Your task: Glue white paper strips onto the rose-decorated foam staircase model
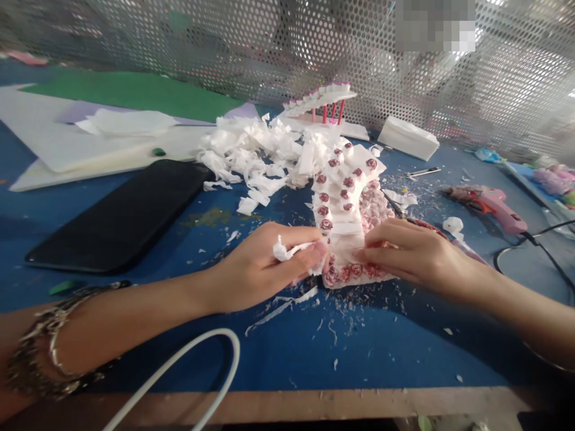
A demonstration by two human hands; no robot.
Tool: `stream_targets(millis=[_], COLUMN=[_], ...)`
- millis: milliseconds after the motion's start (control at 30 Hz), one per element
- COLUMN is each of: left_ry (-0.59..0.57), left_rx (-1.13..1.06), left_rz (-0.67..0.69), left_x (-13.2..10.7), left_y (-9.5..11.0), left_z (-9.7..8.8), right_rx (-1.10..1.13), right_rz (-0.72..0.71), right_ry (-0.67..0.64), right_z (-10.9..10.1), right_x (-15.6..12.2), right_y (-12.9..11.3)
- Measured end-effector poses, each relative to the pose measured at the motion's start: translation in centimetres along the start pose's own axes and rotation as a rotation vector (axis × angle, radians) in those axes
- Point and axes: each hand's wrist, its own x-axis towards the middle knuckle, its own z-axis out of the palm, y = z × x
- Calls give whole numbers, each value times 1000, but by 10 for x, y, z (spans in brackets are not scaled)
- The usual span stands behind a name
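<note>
Between the two hands, a white curved model (347,228) is being supported by the blue counter (291,359), with its near end just beside the fingertips. Its narrow, strip-like top is being edged by dark red spiral rosettes, set along both sides beyond the hands; a closer row of redder ones is being shown along the near end. A bumpy, pale pink surface is being seen beyond the right hand (415,251), along the model's inner curve. By the left hand (265,263), a crumpled white tissue (291,249) is being pinched between thumb and fingers, beside the model's left edge. The opposite edge is being touched by the right hand, its fingers narrowly bent; whether anything is being gripped there cannot be told. Beyond the left hand, torn white scraps (256,149) are being heaped, and past the right hand a pink glue gun (489,206) is being seen.
</note>
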Motion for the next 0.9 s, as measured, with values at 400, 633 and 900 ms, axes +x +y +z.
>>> stream_targets(millis=[400, 633, 900], left_ry=[-5, -9, 3], left_rx=[-44, -29, -34], left_rz=[5, 11, 15], left_x=[0, 0, 0], left_y=[-2, -4, -3], left_z=[1, 0, 1], right_rx=[80, -27, 23], right_rz=[79, 40, 121], right_ry=[61, -13, -26], right_z=[-4, -2, -3], right_x=[-2, 1, 2], right_y=[2, 1, -2])
